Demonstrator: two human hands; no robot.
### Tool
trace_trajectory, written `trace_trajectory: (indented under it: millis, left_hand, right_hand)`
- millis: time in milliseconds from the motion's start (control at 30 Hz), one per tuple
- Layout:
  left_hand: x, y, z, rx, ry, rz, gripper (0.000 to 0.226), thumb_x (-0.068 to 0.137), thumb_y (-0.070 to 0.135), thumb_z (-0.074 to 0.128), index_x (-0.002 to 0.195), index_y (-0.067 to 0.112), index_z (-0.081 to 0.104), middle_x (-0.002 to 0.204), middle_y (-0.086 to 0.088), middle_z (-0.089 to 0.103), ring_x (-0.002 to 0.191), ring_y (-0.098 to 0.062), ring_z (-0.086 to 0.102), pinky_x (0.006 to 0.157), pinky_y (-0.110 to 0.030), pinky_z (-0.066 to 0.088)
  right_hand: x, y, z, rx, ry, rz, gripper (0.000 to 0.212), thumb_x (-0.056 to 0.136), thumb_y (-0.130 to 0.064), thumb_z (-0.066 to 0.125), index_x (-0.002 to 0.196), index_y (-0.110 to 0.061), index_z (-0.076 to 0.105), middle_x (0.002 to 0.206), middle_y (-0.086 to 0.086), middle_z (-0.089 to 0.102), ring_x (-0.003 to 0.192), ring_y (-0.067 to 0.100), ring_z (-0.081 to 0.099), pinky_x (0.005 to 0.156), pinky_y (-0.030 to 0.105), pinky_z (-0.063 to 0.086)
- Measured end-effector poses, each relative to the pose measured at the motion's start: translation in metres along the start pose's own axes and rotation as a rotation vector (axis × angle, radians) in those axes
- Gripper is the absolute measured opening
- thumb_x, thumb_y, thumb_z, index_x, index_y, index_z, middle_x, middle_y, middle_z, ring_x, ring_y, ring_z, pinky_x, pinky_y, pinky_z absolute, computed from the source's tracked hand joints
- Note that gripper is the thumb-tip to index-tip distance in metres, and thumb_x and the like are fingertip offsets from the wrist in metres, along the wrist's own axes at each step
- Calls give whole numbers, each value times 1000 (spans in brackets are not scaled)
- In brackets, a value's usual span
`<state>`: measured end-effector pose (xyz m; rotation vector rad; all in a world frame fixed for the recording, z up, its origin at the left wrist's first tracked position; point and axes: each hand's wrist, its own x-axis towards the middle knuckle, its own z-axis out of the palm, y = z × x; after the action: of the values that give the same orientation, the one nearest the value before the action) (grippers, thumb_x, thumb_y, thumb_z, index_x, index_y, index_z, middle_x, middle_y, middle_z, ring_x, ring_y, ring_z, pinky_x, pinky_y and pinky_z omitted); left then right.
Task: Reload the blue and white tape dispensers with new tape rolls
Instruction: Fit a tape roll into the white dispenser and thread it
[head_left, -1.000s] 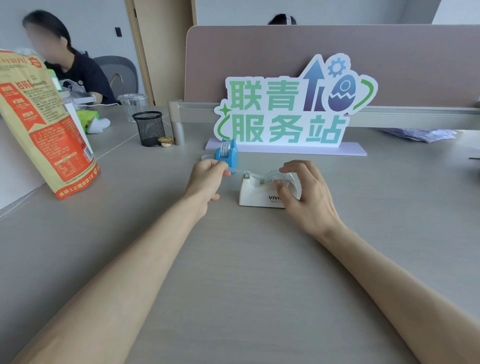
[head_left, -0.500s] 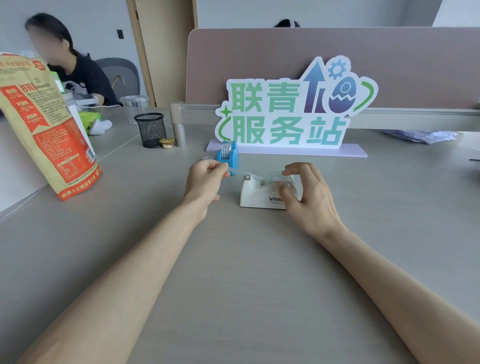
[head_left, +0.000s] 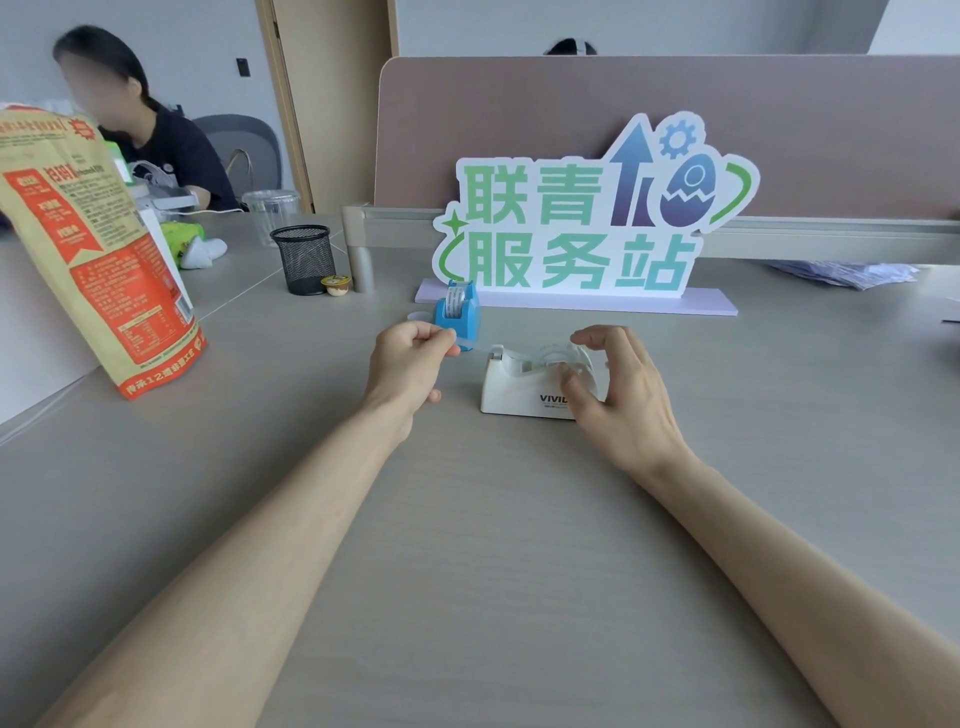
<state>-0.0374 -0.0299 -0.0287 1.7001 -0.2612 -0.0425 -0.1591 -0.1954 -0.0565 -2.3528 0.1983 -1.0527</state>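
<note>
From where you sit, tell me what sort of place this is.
Probably a shared office: a long grey desk backed by a divider panel, a black mesh pen holder, and another person seated in an office chair at the adjoining desk.

White dispenser (head_left: 519, 397): blocky body, dark "VIVID" lettering on the near side, upright on the counter (head_left: 467, 545), cutter end pointing left. Clear tape roll (head_left: 556, 357) seated in its cradle. A clear strip (head_left: 475, 344) runs left from the cutter end, its free end pinched by the left grip (head_left: 410, 358). Right grip (head_left: 621, 387) curves round the roll end, thumb at the side; finger contact unclear.

Blue dispenser (head_left: 460, 317): small, upright, just behind the strip, carrying a narrow white printed roll (head_left: 455, 300).
</note>
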Motion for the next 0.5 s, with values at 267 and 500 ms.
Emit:
trace_trajectory:
  millis: [267, 500]
  left_hand:
    - [2, -11, 0, 185, 32, 70, 7, 86, 22, 60, 81, 20, 65, 77, 11, 69, 58, -4, 50, 51, -23, 42]
    - [2, -23, 3, 423, 24, 135, 10, 83, 29, 62, 86, 20, 66, 80, 10, 69, 80, -15, 62, 72, -31, 50]
  right_hand:
    - [0, 1, 0, -11, -22, 10, 41, 86, -21, 62, 125, -13, 51, 119, 0, 57, 115, 19, 52, 88, 23, 34]
    - [0, 0, -1, -14, -31, 21, 40, 86, -19, 63, 124, -14, 51, 119, 0, 57, 114, 18, 52, 86, 23, 34]
